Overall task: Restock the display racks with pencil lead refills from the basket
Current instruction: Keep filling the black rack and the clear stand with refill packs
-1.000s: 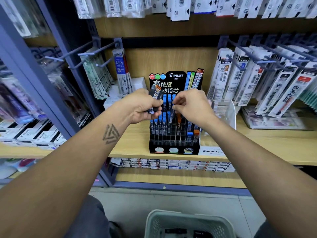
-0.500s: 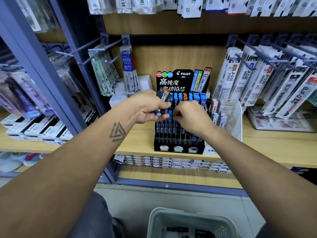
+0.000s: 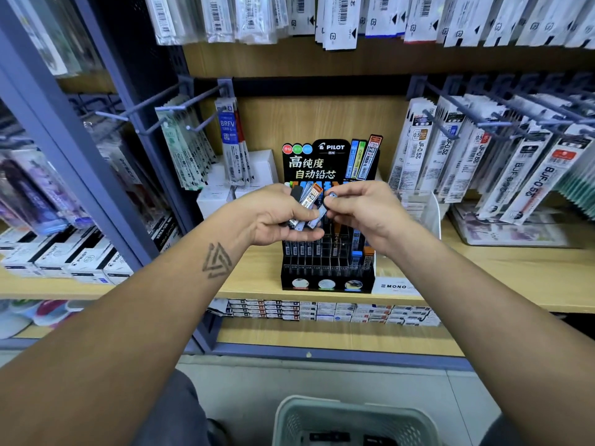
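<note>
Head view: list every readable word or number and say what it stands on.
"PILOT", "高纯度 自动铅芯": black display rack header.
"0.5 HB": lead refill case atop the rack.
"HB": lead refill cases held in the left hand.
"BRFV": hanging refill pack.
"JF-0.5": hanging packs.
"BJF-0.5": hanging packs.
"MONO": white box.
Barcodes, shelf box labels: unreadable.

Bright, even overhead light, with soft shadows under the shelf [image 3: 483,272]. Wide-angle distortion bends the uprights at the edges. Hanging packets [image 3: 531,175] at right and boxes at far left look motion-blurred; the centre stays sharp.
</note>
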A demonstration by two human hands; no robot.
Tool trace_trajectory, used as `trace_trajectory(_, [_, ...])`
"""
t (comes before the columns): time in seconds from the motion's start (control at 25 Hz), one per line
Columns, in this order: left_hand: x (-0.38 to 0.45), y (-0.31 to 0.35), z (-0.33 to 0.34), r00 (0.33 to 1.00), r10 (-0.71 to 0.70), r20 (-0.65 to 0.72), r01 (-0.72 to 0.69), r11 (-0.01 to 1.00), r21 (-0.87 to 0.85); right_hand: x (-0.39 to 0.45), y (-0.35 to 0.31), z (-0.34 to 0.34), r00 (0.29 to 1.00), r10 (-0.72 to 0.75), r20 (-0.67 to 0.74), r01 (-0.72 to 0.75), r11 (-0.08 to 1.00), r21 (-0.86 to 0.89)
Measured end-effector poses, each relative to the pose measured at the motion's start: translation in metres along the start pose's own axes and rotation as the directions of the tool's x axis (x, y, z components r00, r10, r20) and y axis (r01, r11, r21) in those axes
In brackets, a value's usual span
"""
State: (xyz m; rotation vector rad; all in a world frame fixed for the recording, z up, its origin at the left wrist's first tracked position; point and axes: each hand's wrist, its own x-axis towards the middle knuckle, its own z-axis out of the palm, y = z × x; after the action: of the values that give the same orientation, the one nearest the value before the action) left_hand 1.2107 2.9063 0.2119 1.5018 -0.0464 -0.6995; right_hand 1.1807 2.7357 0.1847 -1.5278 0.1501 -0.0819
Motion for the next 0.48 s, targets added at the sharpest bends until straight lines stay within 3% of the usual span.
trace_trajectory(0.2, [-0.004,0.003,-0.003,0.999,0.018,-0.05,-0.016,0.999,0.041,-0.001,-0.001,-0.008,1.0,0.018,-0.003,-0.018,0.999,0.032])
trace_trajectory(0.36, [0.001,0.004,-0.005,0.99,0.061,-0.127,-0.055,0.997,0.05,-0.004,-0.006,-0.014,0.995,-0.012,0.098,0.034,0.973,-0.227])
trace_trajectory(0.48, [0.002,0.004,0.0,0.991,0.111,-0.078,-0.103,0.99,0.099,-0.007,-0.007,-0.014,0.97,-0.062,0.236,0.167,0.875,-0.455])
